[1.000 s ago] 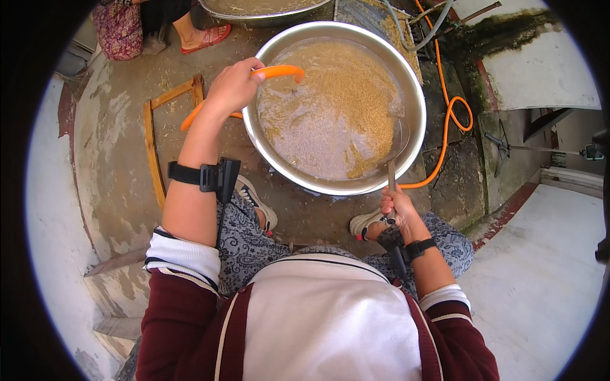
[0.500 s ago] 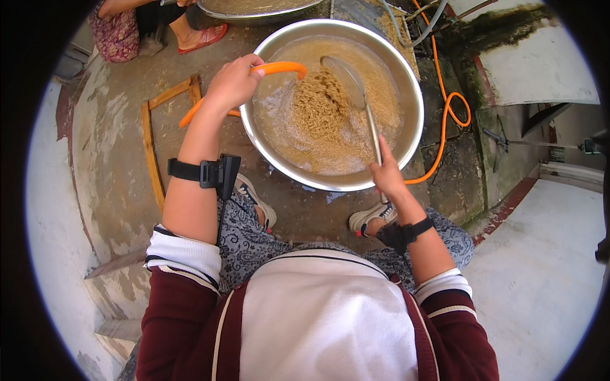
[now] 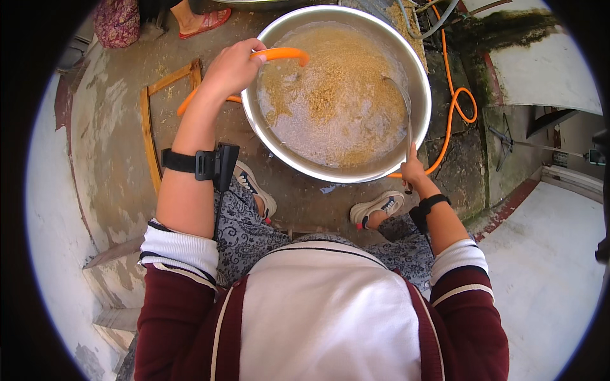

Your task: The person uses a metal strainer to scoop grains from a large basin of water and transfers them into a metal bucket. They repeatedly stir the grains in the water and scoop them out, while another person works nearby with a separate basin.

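A large steel basin [image 3: 267, 140] full of cloudy water and golden grain [image 3: 324, 95] stands on the wet floor before me. My left hand [image 3: 236, 65] is closed on an orange hose [image 3: 283, 54] at the basin's left rim, with the hose's bent end over the water. My right hand [image 3: 414, 169] grips the handle of a long metal ladle [image 3: 408, 117] at the right rim. The ladle's head is partly under the cloudy water at the right side, so its full shape is hidden.
At the upper left another person's foot in a red sandal [image 3: 205, 24] is beside patterned cloth. A wooden frame [image 3: 147, 127] lies left of the basin. More orange hose [image 3: 450, 127] loops at the right, near a grey pipe [image 3: 438, 25]. Part of another basin [image 3: 248, 2] shows at the top.
The ladle has moved from the near right into the middle, heaping grain there, then back to the right rim. My left hand still holds the hose, slightly higher in the picture.
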